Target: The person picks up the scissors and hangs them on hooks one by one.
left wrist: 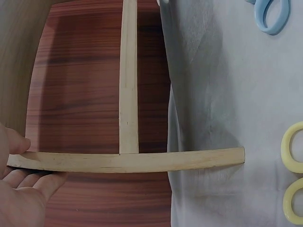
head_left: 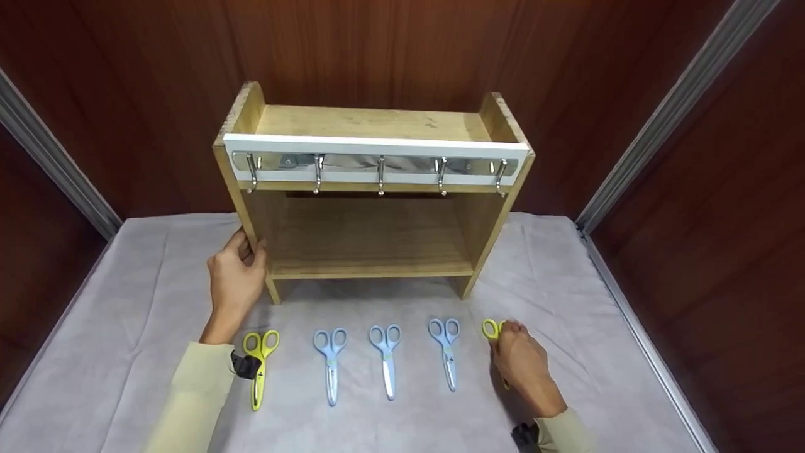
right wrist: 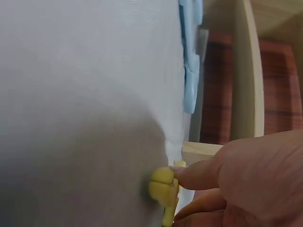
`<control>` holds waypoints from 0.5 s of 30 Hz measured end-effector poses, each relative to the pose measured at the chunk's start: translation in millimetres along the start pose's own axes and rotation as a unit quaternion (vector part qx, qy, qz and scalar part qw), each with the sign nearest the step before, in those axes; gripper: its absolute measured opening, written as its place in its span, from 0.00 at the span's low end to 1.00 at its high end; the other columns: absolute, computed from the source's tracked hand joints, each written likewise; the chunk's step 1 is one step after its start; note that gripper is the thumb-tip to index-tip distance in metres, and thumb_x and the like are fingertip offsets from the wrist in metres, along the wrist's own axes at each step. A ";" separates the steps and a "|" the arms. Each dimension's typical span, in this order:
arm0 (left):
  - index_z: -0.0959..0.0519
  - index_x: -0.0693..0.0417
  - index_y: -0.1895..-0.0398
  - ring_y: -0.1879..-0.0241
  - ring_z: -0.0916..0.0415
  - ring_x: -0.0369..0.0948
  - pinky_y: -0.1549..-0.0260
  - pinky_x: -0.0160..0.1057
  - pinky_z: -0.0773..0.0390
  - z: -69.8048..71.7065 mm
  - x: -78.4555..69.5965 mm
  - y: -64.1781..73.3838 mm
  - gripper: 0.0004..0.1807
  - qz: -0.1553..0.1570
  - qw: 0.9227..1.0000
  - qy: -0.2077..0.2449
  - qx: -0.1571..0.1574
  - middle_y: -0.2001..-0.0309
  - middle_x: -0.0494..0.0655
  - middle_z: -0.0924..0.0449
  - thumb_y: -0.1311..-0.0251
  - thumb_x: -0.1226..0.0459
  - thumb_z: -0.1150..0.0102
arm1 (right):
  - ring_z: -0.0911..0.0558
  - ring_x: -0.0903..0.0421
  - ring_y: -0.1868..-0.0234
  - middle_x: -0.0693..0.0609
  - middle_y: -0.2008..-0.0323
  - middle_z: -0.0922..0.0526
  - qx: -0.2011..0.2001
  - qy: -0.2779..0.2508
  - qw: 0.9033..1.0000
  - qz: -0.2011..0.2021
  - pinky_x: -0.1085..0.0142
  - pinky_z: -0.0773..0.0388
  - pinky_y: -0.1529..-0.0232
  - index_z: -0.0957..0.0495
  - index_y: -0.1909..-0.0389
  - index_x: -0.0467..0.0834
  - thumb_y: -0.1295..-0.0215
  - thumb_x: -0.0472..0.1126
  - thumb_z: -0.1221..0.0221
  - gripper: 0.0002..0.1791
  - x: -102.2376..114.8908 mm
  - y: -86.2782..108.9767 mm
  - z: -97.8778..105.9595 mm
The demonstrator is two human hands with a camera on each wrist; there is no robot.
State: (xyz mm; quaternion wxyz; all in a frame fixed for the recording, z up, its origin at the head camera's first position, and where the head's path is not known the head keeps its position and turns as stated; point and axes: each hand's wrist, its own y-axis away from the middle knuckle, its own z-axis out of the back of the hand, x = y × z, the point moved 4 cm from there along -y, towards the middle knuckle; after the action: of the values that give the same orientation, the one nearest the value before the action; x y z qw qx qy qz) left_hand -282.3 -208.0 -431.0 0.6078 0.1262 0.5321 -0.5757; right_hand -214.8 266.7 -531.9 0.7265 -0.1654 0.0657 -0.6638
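Observation:
A small wooden shelf (head_left: 377, 239) stands on the cloth, with a white board carrying a metal hook rail (head_left: 380, 162) across its upper front. My left hand (head_left: 238, 275) grips the front edge of its left side panel (left wrist: 118, 162), thumb on the inner face and fingers outside. At the right, my right hand (head_left: 522, 358) pinches yellow scissors (right wrist: 163, 187) near their handles and hides most of them. Other yellow scissors (head_left: 261, 365) lie by my left wrist. Between the two yellow pairs, blue scissors (head_left: 331, 362), blue scissors (head_left: 387, 358) and blue scissors (head_left: 446, 352) lie in a row, handles toward the shelf.
Grey cloth (head_left: 302, 434) covers the table under everything. Reddish-brown wood panels (head_left: 390, 50) enclose the back and both sides, with metal strips (head_left: 666, 113) along the corners. The hooks hold nothing.

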 end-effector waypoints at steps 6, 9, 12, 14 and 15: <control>0.19 0.64 0.37 0.48 0.11 0.55 0.52 0.51 0.12 0.2 0.9 -1.2 0.19 0.005 1.000 0.008 0.007 0.48 0.63 0.11 0.26 0.65 0.41 | 0.22 0.44 0.80 0.42 0.80 0.25 -0.095 0.101 0.986 0.091 0.52 0.20 0.83 0.26 0.74 0.32 0.47 0.32 0.31 0.11 5.0 2.7 -1.4; 0.18 0.63 0.38 0.47 0.11 0.55 0.50 0.52 0.13 1.9 0.9 -3.2 0.18 0.009 1.000 0.011 0.006 0.48 0.63 0.11 0.27 0.65 0.41 | 0.24 0.46 0.79 0.43 0.80 0.26 -0.123 0.148 0.972 0.131 0.55 0.22 0.83 0.25 0.74 0.32 0.49 0.31 0.33 0.09 7.2 2.6 -3.2; 0.18 0.63 0.38 0.47 0.11 0.54 0.49 0.49 0.13 3.2 1.2 -4.4 0.18 0.013 1.000 0.013 0.007 0.47 0.62 0.11 0.27 0.65 0.40 | 0.24 0.47 0.79 0.43 0.80 0.25 -0.132 0.162 0.967 0.144 0.56 0.23 0.84 0.24 0.73 0.31 0.50 0.31 0.34 0.09 8.5 1.7 -3.1; 0.18 0.63 0.37 0.46 0.11 0.54 0.48 0.48 0.14 3.2 1.7 -4.2 0.19 0.017 1.000 0.015 0.012 0.46 0.62 0.11 0.27 0.65 0.41 | 0.23 0.47 0.80 0.43 0.81 0.25 -0.136 0.166 0.966 0.144 0.56 0.23 0.85 0.24 0.74 0.30 0.51 0.31 0.33 0.10 8.8 1.5 -3.0; 0.18 0.63 0.37 0.45 0.11 0.54 0.47 0.48 0.14 3.0 2.2 -3.8 0.19 0.020 1.000 0.016 0.015 0.46 0.62 0.12 0.27 0.65 0.41 | 0.23 0.47 0.80 0.43 0.81 0.24 -0.141 0.166 0.966 0.141 0.56 0.23 0.85 0.23 0.74 0.30 0.52 0.31 0.33 0.09 9.0 1.8 -2.6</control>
State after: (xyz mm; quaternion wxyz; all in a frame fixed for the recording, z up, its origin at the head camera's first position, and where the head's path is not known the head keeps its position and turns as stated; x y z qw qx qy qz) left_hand -284.5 -212.7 -429.7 0.6087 0.1551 0.5308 -0.5690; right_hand -212.9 257.5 -533.9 0.7612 -0.1425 0.3008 -0.5566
